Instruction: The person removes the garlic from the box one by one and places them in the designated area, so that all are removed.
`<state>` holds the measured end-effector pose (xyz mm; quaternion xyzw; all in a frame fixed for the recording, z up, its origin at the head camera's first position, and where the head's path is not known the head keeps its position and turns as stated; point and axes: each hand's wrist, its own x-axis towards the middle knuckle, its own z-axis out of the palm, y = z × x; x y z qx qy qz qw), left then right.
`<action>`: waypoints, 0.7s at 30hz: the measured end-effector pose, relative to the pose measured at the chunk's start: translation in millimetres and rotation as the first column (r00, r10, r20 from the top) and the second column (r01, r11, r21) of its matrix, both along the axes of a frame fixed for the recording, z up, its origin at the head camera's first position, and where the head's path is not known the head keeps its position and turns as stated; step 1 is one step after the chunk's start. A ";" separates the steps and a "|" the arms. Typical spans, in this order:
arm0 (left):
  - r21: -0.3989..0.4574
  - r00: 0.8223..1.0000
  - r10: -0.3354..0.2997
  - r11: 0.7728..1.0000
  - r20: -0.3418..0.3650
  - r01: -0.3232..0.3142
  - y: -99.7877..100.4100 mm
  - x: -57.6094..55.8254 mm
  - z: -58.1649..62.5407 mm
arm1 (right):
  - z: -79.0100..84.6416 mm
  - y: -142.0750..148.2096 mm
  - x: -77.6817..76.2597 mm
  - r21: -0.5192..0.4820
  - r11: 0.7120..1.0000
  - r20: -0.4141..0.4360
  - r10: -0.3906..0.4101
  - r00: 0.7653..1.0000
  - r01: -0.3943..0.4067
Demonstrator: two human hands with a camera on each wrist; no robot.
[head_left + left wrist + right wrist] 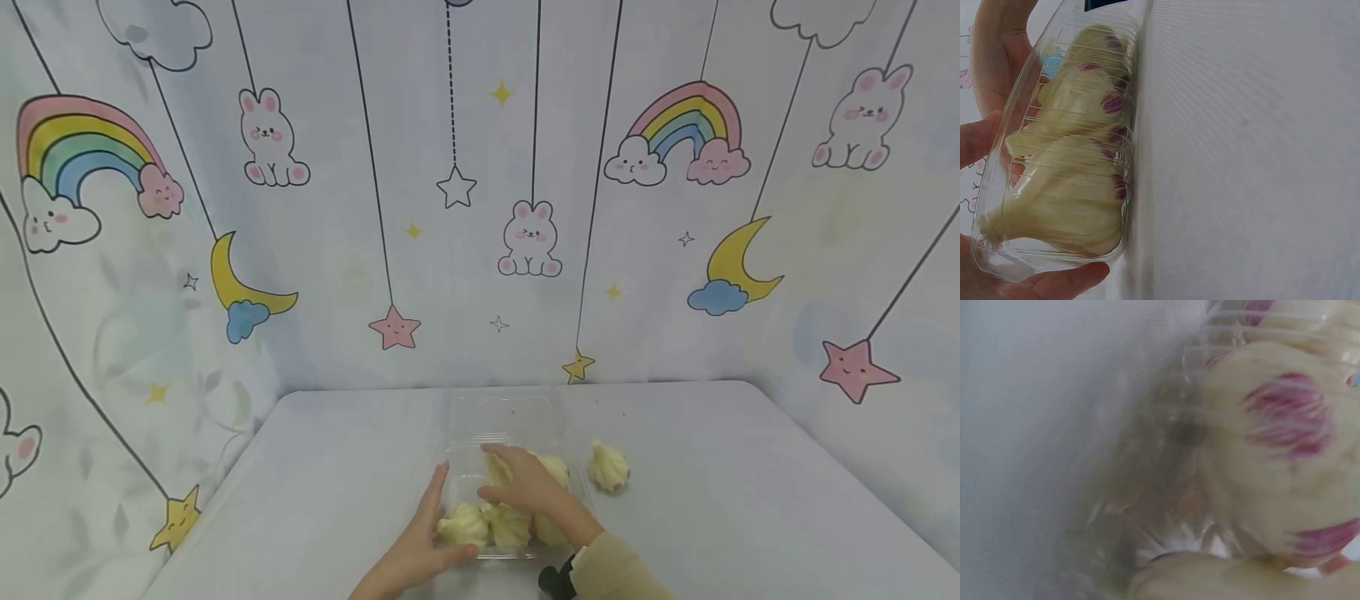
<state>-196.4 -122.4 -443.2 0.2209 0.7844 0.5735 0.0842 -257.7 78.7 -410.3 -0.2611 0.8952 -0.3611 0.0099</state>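
Note:
A clear plastic box sits on the table with several cream-coloured garlic bulbs in it; purple streaks mark the bulbs in the left wrist view. At the box's front left corner, my left hand holds it, thumb on the front wall and fingers along the left side. My right hand reaches into the box from the right and grips a garlic bulb near the back. Close in the right wrist view is a streaked bulb behind ribbed plastic; the right fingers are mostly hidden there.
One loose garlic bulb lies on the table to the right of the box. The box's clear lid lies folded open behind it. A black object shows by the right sleeve. Behind the white table hangs a patterned curtain.

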 end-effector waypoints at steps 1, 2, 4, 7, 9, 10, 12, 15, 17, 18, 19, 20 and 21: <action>0.000 1.000 0.002 1.000 -0.004 -0.002 0.0 0.0 -0.2 | -0.4 0.0 -0.7 -0.009 1.000 0.011 0.002 1.000 -0.002; 0.000 1.000 0.002 1.000 -0.009 -0.002 0.0 0.1 -0.5 | -0.8 0.0 -1.4 -0.015 1.000 0.017 0.005 1.000 -0.004; 0.000 1.000 0.005 1.000 -0.013 -0.005 0.1 0.1 -0.7 | -2.0 0.1 -3.0 -0.022 1.000 0.028 0.003 1.000 -0.002; -0.001 1.000 0.010 1.000 -0.014 -0.010 0.2 -0.1 -0.8 | -3.6 0.4 -4.9 -0.034 0.999 0.031 -0.005 1.000 0.006; -0.002 1.000 0.013 1.000 -0.009 -0.013 0.3 -0.5 -0.9 | -4.1 0.7 -5.4 -0.041 0.999 0.025 -0.009 1.000 0.010; -0.004 1.000 0.014 1.000 -0.006 -0.014 0.3 -0.7 -1.0 | -4.3 0.8 -5.7 -0.047 0.999 0.020 -0.009 1.000 0.010; -0.007 1.000 0.016 1.000 -0.001 -0.016 0.3 -0.9 -1.2 | -4.2 0.7 -5.5 -0.047 0.999 0.017 -0.017 1.000 0.017; -0.013 1.000 0.016 1.000 -0.002 -0.016 0.2 -1.2 -1.1 | -3.3 -0.3 -4.6 -0.040 0.999 0.010 -0.027 1.000 0.027; -0.015 1.000 0.018 1.000 -0.004 -0.018 0.2 -1.2 -0.9 | -2.6 -1.4 -3.7 -0.026 0.999 0.001 -0.036 0.999 0.036; -0.016 1.000 0.018 1.000 -0.006 -0.018 0.2 -1.2 -0.9 | -2.0 -2.0 -3.0 -0.024 0.999 -0.003 -0.038 0.999 0.038; -0.018 1.000 0.020 1.000 -0.008 -0.020 0.2 -1.3 -0.9 | -1.3 -2.7 -2.2 -0.018 0.999 -0.009 -0.043 0.999 0.043; -0.020 1.000 0.022 1.000 -0.010 -0.022 0.2 -1.2 -0.9 | -0.6 -3.3 -1.5 -0.017 0.999 -0.014 -0.047 0.999 0.047; -0.021 1.000 0.023 1.000 -0.011 -0.023 0.3 -1.2 -1.0 | -0.1 -3.8 -0.8 -0.018 0.999 -0.020 -0.050 0.999 0.050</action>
